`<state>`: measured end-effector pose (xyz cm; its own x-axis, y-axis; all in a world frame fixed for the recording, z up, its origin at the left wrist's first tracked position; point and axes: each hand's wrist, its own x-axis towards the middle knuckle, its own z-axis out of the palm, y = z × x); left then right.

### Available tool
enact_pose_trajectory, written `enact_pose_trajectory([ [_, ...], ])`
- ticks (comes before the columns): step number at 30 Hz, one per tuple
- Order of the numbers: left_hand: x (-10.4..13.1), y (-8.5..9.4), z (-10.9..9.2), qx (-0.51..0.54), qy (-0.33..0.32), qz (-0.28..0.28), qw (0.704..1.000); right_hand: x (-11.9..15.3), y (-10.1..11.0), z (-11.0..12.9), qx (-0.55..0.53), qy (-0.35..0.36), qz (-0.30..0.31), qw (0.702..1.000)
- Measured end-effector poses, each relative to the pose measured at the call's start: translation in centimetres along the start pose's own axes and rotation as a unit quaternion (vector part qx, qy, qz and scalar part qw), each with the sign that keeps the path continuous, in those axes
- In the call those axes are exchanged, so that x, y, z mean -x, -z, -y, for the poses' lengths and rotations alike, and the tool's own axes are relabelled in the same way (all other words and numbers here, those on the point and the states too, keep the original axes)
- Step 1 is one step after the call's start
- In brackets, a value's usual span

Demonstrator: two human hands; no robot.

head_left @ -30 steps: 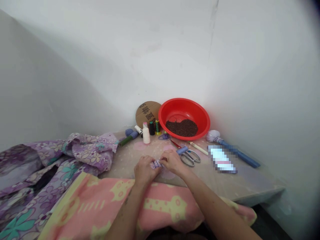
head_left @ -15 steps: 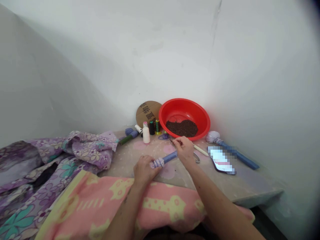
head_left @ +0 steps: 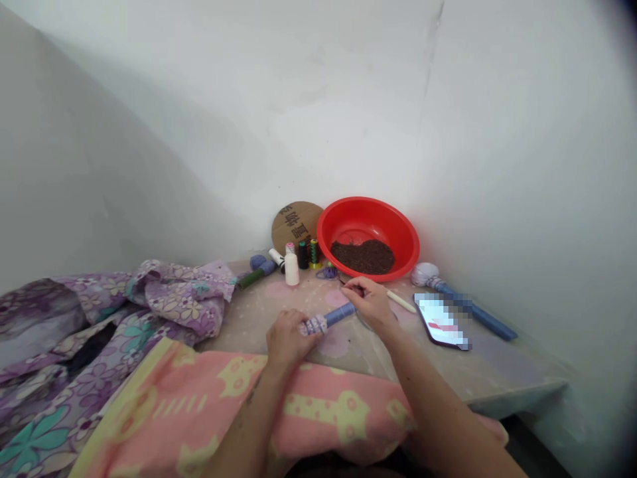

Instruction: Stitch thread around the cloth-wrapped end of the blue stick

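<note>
My left hand (head_left: pixel 288 337) is closed around one end of a blue stick (head_left: pixel 342 313), which lies low over the table and points right. White-and-purple cord lashing (head_left: pixel 314 324) wraps the stick just beyond my fingers; whatever sits under the palm is hidden. Past the stick's far end, in front of the basin, my right hand (head_left: pixel 372 302) has its fingertips pinched together. What they grip is too small to name. Several thread spools stand behind, among them a white cone (head_left: pixel 291 270), a black one (head_left: pixel 303 255) and a dark green one (head_left: pixel 314 253).
A red basin (head_left: pixel 412 249) holds dark brown grains (head_left: pixel 365 257). Right of it lie a ball-headed blue mallet (head_left: pixel 480 317), a phone (head_left: pixel 440 320) and a cream rod (head_left: pixel 401 301). Floral cloth (head_left: pixel 134 325) is heaped left; a pink towel (head_left: pixel 239 392) covers the front. Cardboard disc (head_left: pixel 293 226) leans behind.
My right hand has shifted slightly right and down, its fingers still pinched. The left hand keeps its hold on the stick. The whole view has moved very little.
</note>
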<state>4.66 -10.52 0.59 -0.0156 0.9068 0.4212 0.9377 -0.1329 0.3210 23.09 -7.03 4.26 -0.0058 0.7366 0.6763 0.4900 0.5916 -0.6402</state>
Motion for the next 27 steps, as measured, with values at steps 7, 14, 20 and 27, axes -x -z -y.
enact_pose_trajectory([
  [7, -0.1, -0.1, 0.0, -0.016, -0.005, 0.012, 1.000, 2.8, -3.8, 0.1, 0.117, 0.032, 0.181, 0.976],
  [14, -0.1, -0.4, 0.2, -0.011, -0.018, -0.002, 1.000, 3.8, -6.0, 0.3, 0.194, 0.047, 0.162, 0.966],
  [20, 0.0, -0.3, 0.1, -0.013, -0.008, 0.000, 1.000, 3.0, -5.6, -1.0, 0.087, -0.032, 0.118, 0.989],
  [27, 0.1, -0.1, 0.0, -0.005, -0.011, 0.002, 1.000, 1.5, -4.1, -1.2, 0.031, -0.027, -0.008, 0.999],
])
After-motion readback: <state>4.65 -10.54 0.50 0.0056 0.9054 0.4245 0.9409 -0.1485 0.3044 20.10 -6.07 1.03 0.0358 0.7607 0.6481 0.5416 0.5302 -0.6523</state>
